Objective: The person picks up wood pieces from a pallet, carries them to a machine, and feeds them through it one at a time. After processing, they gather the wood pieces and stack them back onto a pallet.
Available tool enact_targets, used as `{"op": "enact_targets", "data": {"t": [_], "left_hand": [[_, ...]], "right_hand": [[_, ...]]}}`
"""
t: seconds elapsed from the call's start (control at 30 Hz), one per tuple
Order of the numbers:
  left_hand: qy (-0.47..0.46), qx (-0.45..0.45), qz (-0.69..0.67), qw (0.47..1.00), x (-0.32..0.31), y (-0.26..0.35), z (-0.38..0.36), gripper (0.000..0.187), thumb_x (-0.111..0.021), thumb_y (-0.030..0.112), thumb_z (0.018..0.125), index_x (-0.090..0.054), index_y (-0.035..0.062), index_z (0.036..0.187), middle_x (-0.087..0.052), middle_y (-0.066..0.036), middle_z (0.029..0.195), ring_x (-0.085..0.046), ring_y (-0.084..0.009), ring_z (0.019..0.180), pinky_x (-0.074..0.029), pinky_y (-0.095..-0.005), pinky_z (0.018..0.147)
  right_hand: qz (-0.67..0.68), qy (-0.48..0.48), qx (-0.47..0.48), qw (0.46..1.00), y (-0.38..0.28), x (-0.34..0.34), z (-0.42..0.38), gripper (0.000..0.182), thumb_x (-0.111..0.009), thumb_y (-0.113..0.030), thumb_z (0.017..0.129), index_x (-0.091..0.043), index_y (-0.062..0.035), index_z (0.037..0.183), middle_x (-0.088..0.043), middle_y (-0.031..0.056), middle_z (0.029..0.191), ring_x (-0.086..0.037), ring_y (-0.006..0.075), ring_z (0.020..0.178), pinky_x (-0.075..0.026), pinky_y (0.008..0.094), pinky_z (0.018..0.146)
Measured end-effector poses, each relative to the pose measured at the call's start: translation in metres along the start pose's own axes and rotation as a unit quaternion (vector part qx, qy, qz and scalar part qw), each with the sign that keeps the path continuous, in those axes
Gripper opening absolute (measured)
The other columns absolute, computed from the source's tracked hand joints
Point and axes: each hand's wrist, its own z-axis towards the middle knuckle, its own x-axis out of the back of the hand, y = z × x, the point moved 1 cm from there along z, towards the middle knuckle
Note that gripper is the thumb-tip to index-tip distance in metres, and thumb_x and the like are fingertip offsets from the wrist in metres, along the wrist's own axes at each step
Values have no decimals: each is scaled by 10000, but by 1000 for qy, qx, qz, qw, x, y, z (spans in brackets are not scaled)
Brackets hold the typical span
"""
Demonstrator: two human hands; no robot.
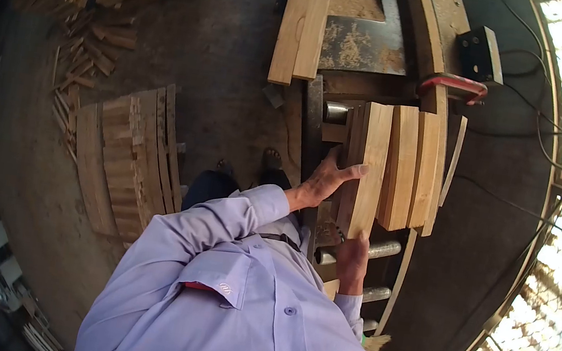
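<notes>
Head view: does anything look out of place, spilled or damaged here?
A jumbled heap of short brown wooden pieces lies at scattered angles on the dark floor, odd beside the neatly lined-up stack of brown wooden boards. Tan patches, probably spilled sawdust, also mark the dark flat tabletop at the top. No damage is clear.

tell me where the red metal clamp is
In the head view's upper right, the red metal clamp sits across a long wooden board, below the black rectangular box.

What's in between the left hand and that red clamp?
In the head view, wooden pieces lined up side by side lie between the left hand and the red clamp.
</notes>
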Motion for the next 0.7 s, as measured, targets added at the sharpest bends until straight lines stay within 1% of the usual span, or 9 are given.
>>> {"op": "enact_targets", "data": {"t": [0.1,0.17,0.2,0.33,0.4,0.47,0.53,0.6,0.7], "left_hand": [[-6,-26,34,999,3,16,-24,1107,-794,591,793,-285,-34,1552,-441,-217,1484,-432,-328,1391,-347,-445,1171],[1,-51,88,995,4,30,-38,1161,-813,586,771,-256,-56,1561,-441,-236,1485,-440,-343,1393,-360,-456,1168],[6,-54,86,995,6,36,-43,1161,-813,586,771,-256,-56,1561,-441,-236,1485,-440,-343,1393,-360,-456,1168],[72,-106,269,955,11,51,-67,1292,-876,592,711,-197,-91,1572,-453,-284,1464,-455,-378,1392,-366,-475,1172],[106,-130,348,922,9,62,-83,1350,-903,600,681,-175,-101,1575,-459,-301,1450,-460,-392,1391,-364,-481,1175],[205,-159,489,833,16,78,-102,1242,-899,580,705,-281,-126,1517,-479,-305,1417,-511,-424,1312,-397,-487,1143],[217,-184,470,835,41,88,-118,1165,-894,568,727,-344,-119,1492,-511,-275,1374,-540,-402,1283,-440,-473,1100],[227,-256,458,820,60,98,-141,823,-823,456,869,-505,-90,1396,-565,-221,1295,-598,-367,1198,-520,-450,991],[287,-286,435,804,81,94,-180,658,-756,343,947,-515,-75,1394,-570,-226,1291,-602,-379,1185,-518,-452,989]], "right_hand": [[-132,-53,-49,989,-26,5,-6,944,-687,-588,918,-329,-14,1577,-463,126,1548,-445,279,1445,-338,549,1195],[-239,-170,-52,954,-55,-9,-2,1087,-730,-674,844,-334,31,1571,-473,162,1523,-448,272,1428,-338,415,1183],[-218,-176,-45,959,-72,-32,2,1203,-747,-751,773,-324,35,1578,-451,177,1551,-437,287,1447,-325,431,1197],[-340,-150,15,928,-60,-42,60,1118,-668,-775,836,-326,-31,1598,-476,156,1543,-479,326,1415,-358,483,1193],[31,-50,-136,989,-8,12,107,1001,-616,-751,890,-351,-91,1595,-470,138,1559,-477,353,1407,-366,534,1196],[76,-128,-98,984,-2,-33,128,986,-605,-758,890,-364,-103,1587,-466,130,1564,-474,347,1409,-385,534,1188],[199,-242,-62,948,3,-83,127,876,-550,-722,947,-397,-122,1567,-468,132,1558,-472,332,1407,-417,505,1175],[182,-265,-36,946,29,-96,136,860,-535,-729,953,-415,-134,1563,-494,103,1536,-498,312,1378,-425,491,1164],[107,-287,34,951,58,-130,137,825,-512,-727,968,-440,-151,1554,-511,75,1525,-512,290,1361,-427,476,1160]]}}
